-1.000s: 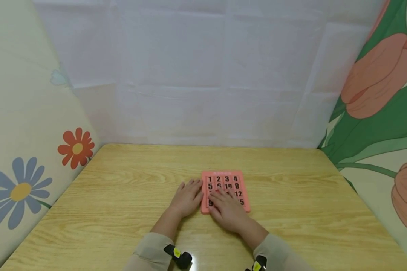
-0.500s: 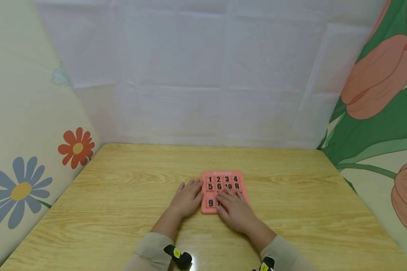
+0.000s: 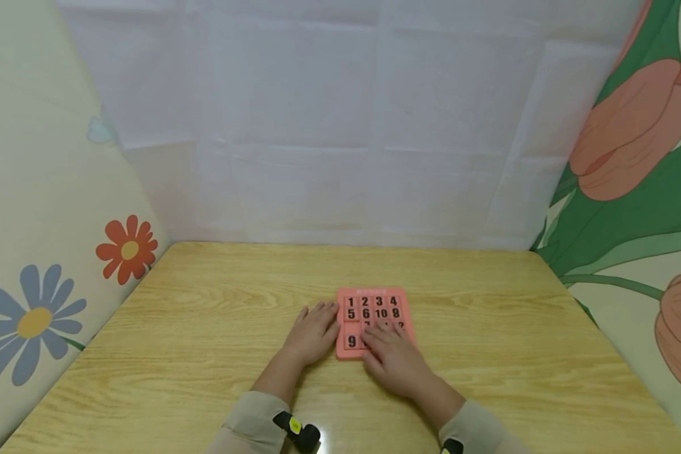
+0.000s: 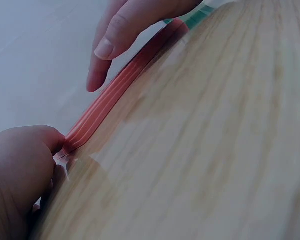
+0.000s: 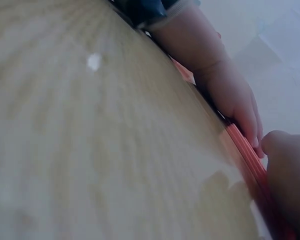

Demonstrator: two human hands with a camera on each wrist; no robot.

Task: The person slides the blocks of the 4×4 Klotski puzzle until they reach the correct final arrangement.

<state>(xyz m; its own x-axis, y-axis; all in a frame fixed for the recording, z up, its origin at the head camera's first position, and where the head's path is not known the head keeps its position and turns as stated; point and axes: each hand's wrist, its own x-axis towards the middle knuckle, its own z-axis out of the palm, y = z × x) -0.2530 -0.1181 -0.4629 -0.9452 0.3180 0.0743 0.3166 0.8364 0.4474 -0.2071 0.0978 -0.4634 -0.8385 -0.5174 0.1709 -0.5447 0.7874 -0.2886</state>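
Note:
A pink number sliding puzzle (image 3: 381, 313) lies flat on the wooden table, black numerals on its tiles. A bare slot (image 3: 352, 327) shows at the left of the third row, above the 9 tile (image 3: 351, 342). My left hand (image 3: 312, 334) lies along the puzzle's left side, fingers extended; in the left wrist view its thumb (image 4: 52, 137) touches the pink edge (image 4: 110, 102). Over the lower right tiles rests my right hand (image 3: 398, 362), fingers stretched forward and hiding several numerals. In the right wrist view this hand (image 5: 292, 185) covers the near end of the puzzle.
The wooden table (image 3: 232, 284) spreads around the puzzle. A white sheet (image 3: 318, 126) hangs behind its far edge. Flower-printed cloth walls (image 3: 45, 189) stand left and right. A black wrist camera (image 3: 306, 436) sits at the left sleeve.
My right hand has shifted right and slightly back toward me across the puzzle. A third-row tile has slid right, baring the slot at the row's left end. The left hand stays put.

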